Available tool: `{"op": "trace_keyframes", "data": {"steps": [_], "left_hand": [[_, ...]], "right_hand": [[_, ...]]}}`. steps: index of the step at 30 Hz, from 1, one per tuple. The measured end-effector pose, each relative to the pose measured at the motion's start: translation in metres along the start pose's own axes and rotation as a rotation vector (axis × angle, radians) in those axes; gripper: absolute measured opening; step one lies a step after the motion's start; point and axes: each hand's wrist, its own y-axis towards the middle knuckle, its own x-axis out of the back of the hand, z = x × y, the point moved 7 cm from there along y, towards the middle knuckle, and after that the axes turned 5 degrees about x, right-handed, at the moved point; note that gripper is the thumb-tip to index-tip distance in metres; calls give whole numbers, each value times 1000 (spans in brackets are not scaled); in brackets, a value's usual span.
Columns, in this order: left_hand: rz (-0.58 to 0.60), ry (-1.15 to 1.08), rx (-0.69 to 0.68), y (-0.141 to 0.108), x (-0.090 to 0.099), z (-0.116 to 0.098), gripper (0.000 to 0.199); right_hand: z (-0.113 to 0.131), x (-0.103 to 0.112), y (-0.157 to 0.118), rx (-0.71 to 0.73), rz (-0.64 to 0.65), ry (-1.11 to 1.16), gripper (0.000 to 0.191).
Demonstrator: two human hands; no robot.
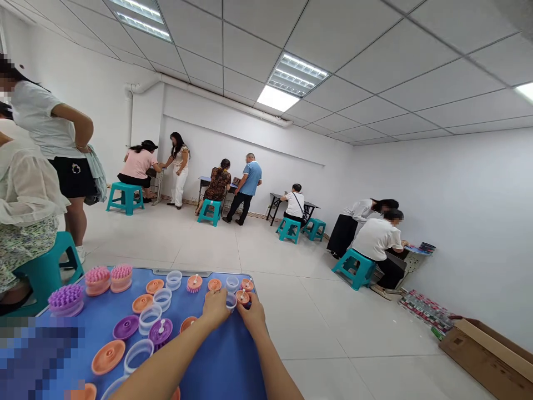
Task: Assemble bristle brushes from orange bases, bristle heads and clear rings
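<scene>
Your forearms (pixel 175 351) reach over blue table (pixel 233 358). Head view: left hand (pixel 216 307) near table's far right corner, fingers curled beside clear ring (pixel 231 303); cannot tell whether clamped. Right hand (pixel 253 314) just beside, fingers at orange piece (pixel 242 297) with white stem; grip unclear. Leftward: orange discs (pixel 108 357), purple brush (pixel 65 300). Beyond: teal stools (pixel 126 198).

Clear ring (pixel 231 302) partly behind left hand (pixel 216 307); grip unclear. Lower orange disc (pixel 86 393) cut by bottom edge. Blue table (pixel 225 361): near-left corner pixelated. Cardboard box (pixel 485 353) runs out at right edge. Bottle labels (pixel 427 312) unreadable.
</scene>
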Motion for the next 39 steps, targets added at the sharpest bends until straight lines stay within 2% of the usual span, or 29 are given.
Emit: {"op": "trace_keyframes", "data": {"steps": [4, 9, 15, 20, 22, 24, 28, 32, 36, 39], "left_hand": [[16, -86, -32, -9, 6, -5, 25], [6, -175, -157, -34, 32, -16, 29], [-10, -255, -251, -85, 63, -14, 26], [66, -369, -282, -138, 76, 2, 22], [84, -462, -303, -155, 76, 9, 23], [49, -512, -304, -165, 74, 19, 27], [-28, -446, -248, -167, 63, 38, 29], [50, -443, -225, -166, 52, 43, 35], [145, -647, -210, -169, 45, 45, 42], [198, -800, -137, -171, 37, 51, 44]], "right_hand": [[5, 9, -10, 48, 6, 134, 16], [26, 28, -35, 103, 75, 331, 30], [71, 52, -71, 181, 200, 522, 40], [99, 60, -103, 225, 336, 670, 47], [107, 60, -116, 253, 389, 710, 49], [113, 60, -127, 287, 396, 684, 51], [122, 58, -142, 385, 376, 534, 52], [128, 56, -149, 445, 382, 440, 57], [125, 54, -151, 398, 413, 477, 58], [119, 52, -153, 352, 429, 468, 56]]}}
